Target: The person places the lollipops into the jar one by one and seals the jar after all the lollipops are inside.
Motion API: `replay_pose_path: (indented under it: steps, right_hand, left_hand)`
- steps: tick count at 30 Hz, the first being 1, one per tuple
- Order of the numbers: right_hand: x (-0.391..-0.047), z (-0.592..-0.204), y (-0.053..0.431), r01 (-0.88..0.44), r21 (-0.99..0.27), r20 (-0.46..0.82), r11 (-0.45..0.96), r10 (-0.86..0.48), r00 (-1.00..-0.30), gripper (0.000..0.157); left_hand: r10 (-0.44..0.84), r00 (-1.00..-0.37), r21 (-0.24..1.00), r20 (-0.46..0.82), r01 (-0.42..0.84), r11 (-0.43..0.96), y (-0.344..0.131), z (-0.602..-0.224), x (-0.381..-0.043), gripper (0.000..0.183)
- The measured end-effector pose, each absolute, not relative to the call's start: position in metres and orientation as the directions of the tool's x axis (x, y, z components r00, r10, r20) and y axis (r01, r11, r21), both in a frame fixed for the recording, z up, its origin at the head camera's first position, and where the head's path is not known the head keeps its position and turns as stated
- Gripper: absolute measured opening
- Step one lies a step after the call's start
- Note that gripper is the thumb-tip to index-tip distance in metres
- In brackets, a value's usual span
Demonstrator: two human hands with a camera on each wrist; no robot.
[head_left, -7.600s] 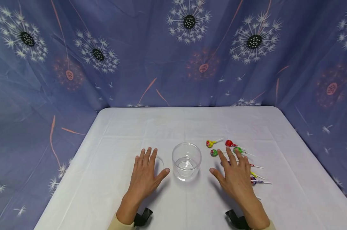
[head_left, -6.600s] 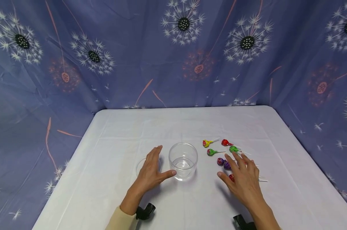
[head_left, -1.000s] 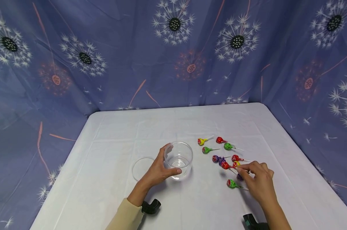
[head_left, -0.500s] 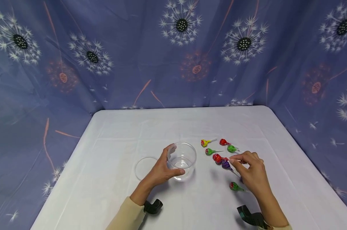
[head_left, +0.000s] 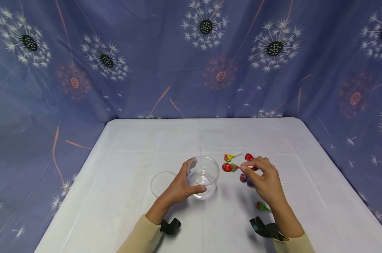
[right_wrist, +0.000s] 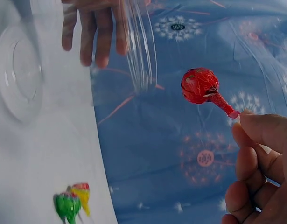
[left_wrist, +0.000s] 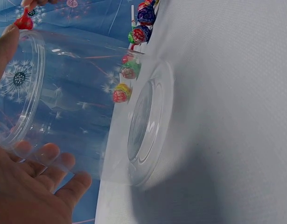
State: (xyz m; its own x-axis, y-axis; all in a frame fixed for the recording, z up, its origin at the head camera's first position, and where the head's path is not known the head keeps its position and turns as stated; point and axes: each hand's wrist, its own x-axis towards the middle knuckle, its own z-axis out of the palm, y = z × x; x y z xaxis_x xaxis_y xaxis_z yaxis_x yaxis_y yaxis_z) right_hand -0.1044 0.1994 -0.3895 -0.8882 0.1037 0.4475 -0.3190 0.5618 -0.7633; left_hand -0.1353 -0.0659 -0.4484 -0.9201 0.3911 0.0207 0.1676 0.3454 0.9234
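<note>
My left hand (head_left: 182,186) holds a clear plastic jar (head_left: 208,181), its thumb on the near side and its fingers on the left. The jar stands upright with its mouth uncovered, and nothing shows inside. Just right of the jar's rim, a red-wrapped lollipop (head_left: 227,167) hangs above the table, its head towards the jar. My right hand (head_left: 265,181) pinches its stick between thumb and forefinger. In the right wrist view the same lollipop (right_wrist: 199,86) is apart from the jar's wall.
On the white table lie a yellow lollipop (head_left: 228,157), another red one (head_left: 249,156), purple ones (head_left: 243,177) and a nearer green one (head_left: 262,206); my right hand hides some. A clear round lid (head_left: 151,183) lies left of the jar. Behind hangs a blue curtain (head_left: 159,52).
My right hand has lifted the red lollipop from the pile and carried it leftwards and away from me to beside the jar. The left hand keeps its hold on the jar.
</note>
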Motion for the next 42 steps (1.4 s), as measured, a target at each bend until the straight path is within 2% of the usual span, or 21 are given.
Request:
replay_pose_path:
  steps: [14,36,42]
  right_hand:
    - [-0.121,-0.387,0.170,-0.275,-0.823,0.345,0.497,0.051,-0.937,0.008]
    - [-0.138,-0.398,0.141,-0.292,-0.825,0.311,0.484,-0.042,-0.949,0.007]
    - [-0.140,-0.403,0.134,-0.343,-0.809,0.354,0.477,-0.070,-0.933,0.005]
  left_hand:
    - [0.377,-0.926,0.923,-0.001,0.145,0.357,-0.065,-0.449,-0.137,0.099]
    - [0.387,-0.922,0.927,0.018,0.161,0.340,-0.067,-0.451,-0.139,0.098]
    - [0.392,-0.920,0.930,0.026,0.166,0.327,-0.067,-0.453,-0.139,0.097]
